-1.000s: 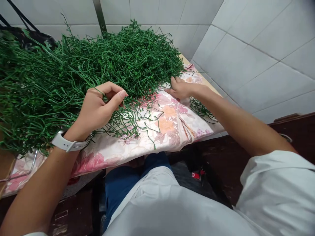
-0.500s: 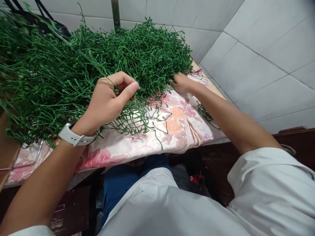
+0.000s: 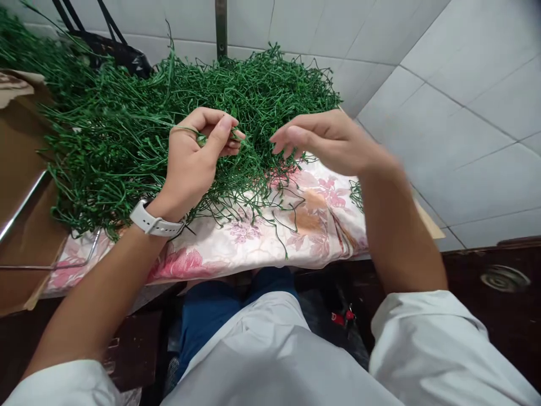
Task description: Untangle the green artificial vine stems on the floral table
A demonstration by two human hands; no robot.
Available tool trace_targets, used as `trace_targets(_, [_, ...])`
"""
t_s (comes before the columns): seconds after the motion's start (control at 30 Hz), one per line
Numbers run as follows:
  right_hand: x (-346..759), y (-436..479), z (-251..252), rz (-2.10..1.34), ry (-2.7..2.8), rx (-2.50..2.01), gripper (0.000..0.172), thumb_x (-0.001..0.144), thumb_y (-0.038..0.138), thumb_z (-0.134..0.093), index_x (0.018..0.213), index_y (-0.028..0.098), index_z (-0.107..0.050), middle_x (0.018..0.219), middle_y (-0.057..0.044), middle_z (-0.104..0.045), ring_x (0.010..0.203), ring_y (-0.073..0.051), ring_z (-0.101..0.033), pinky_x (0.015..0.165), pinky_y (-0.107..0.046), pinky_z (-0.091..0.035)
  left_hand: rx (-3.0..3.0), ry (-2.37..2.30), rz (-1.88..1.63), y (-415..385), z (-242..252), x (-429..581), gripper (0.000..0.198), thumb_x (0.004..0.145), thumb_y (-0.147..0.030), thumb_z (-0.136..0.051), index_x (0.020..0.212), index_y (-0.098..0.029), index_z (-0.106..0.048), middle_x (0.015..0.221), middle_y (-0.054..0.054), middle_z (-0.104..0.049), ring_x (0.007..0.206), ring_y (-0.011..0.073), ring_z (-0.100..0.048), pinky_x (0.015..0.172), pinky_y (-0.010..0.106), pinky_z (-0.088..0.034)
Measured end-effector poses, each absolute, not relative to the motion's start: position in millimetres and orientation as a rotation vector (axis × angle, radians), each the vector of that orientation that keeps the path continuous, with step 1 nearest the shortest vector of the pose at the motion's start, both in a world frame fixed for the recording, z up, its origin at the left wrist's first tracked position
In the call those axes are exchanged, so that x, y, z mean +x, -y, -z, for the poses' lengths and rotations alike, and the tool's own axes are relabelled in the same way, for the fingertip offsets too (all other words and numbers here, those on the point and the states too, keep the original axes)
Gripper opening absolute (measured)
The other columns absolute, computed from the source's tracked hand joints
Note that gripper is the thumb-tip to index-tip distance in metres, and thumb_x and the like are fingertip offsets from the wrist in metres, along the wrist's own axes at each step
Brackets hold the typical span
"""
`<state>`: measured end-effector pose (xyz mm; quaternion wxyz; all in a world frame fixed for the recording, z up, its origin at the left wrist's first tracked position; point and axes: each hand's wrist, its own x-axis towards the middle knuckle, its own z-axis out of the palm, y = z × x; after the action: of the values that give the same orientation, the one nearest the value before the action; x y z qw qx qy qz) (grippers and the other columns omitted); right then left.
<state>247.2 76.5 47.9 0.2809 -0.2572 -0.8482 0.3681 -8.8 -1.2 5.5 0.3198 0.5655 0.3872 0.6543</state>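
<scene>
Left hand [image 3: 194,152] has a tight pinch on one thin green stem [image 3: 188,129], lying roughly left-right across my fingertips, inside the tangled stem pile [image 3: 262,96]. Right hand [image 3: 329,141] open, empty, nearby on the right, above the floral cloth [image 3: 270,242].

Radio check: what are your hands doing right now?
Left hand pinching a green stem. Right hand open over the tangled stem pile. Floral cloth beneath.
</scene>
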Motion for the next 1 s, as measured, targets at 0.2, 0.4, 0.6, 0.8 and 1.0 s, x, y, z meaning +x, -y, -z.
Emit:
trace_targets(0.2, [182.2, -57.7, -3.8, -1.125, 2.043, -0.391, 0.043, 0.084, 0.060, -0.085, 0.083, 0.019, -0.071, 0.067, 0.003, -0.055, 0.059, -0.008, -0.041, 0.052, -0.025, -0.034, 1.494, -0.916, -1.784, 1.6, -2.5, -5.8, 0.020, 0.088, -0.041, -0.085, 0.094, -0.024, -0.075, 0.095, 0.004, -0.077, 0.087, 0.0140, -0.074, 0.079, 0.029, -0.067])
trace_targets(0.4, [188.2, -55.2, 8.2, -1.247, 1.740, -0.440, 0.029, 0.088, 0.049, -0.084, 0.082, 0.022, -0.076, 0.071, 0.002, -0.061, 0.061, -0.010, -0.049, 0.059, -0.027, -0.046, 1.493, -1.018, -1.706, 13.7, -12.7, -5.0, 0.029, 0.088, -0.032, -0.084, 0.113, -0.028, -0.070, 0.131, 0.006, -0.070, 0.095, 0.0129, -0.073, 0.087, 0.029, -0.068])
trace_targets(0.6, [186.5, -44.4, 8.2, -1.308, 1.555, -0.525, 0.033, 0.082, 0.053, -0.089, 0.084, 0.025, -0.072, 0.079, 0.000, -0.065, 0.073, -0.015, -0.061, 0.073, -0.033, -0.055, 1.430, -1.173, -1.578, 12.1, -6.6, -2.6, 0.079, 0.081, -0.037, -0.090, 0.143, -0.031, -0.042, 0.135, 0.009, -0.070, 0.095, 0.0121, -0.073, 0.078, 0.025, -0.063])
trace_targets(0.8, [187.8, -41.3, 6.3, -1.379, 1.540, -0.507, 0.036, 0.081, 0.052, -0.090, 0.086, 0.026, -0.066, 0.081, 0.000, -0.067, 0.081, -0.018, -0.069, 0.078, -0.035, -0.060, 1.578, -1.205, -1.433, 12.7, -9.0, -4.2, 0.031, 0.089, -0.037, -0.083, 0.109, -0.020, -0.068, 0.094, 0.005, -0.078, 0.088, 0.0158, -0.075, 0.078, 0.029, -0.061])
trace_targets(1.0, [192.3, -42.7, 0.2, -1.382, 1.498, -0.459, 0.035, 0.082, 0.044, -0.088, 0.080, 0.025, -0.059, 0.077, 0.001, -0.062, 0.071, -0.014, -0.062, 0.072, -0.032, -0.058, 1.638, -1.229, -1.459, 17.9, -16.0, -3.6, 0.021, 0.093, -0.039, -0.079, 0.090, -0.019, -0.077, 0.097, 0.006, -0.080, 0.090, 0.0153, -0.073, 0.083, 0.029, -0.061])
